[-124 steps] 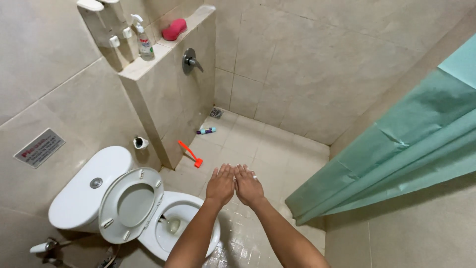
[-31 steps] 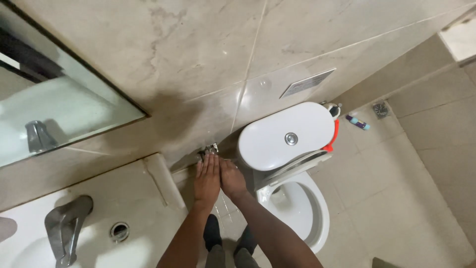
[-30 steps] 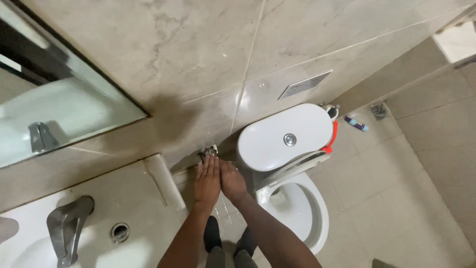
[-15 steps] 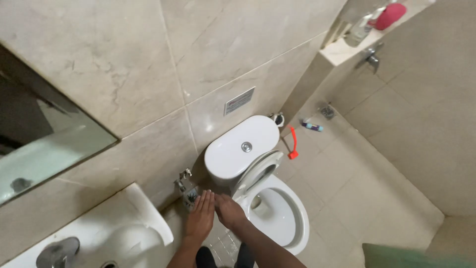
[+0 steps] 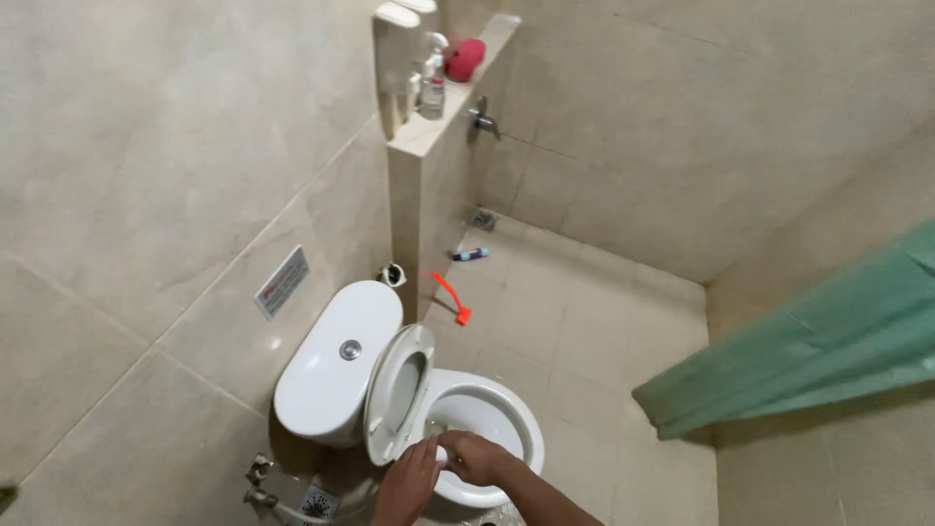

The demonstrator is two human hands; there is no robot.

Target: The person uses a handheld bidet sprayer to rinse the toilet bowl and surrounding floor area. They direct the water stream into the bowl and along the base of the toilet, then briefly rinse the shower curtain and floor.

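Your right hand (image 5: 474,458) and left hand (image 5: 409,484) meet over the near rim of the toilet bowl (image 5: 518,421), fingers closed on a small white thing (image 5: 440,455). The raised seat (image 5: 397,390) stands just beyond your grip.

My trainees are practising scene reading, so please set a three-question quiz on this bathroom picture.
1. True or false: the toilet seat is raised.
2. What lies on the floor nearest the low wall: A) an orange brush, B) a towel, C) a bucket?
3. Which hands are at the toilet bowl rim?

Key:
1. True.
2. A.
3. Both, the left hand and right hand, close together around something small and white.
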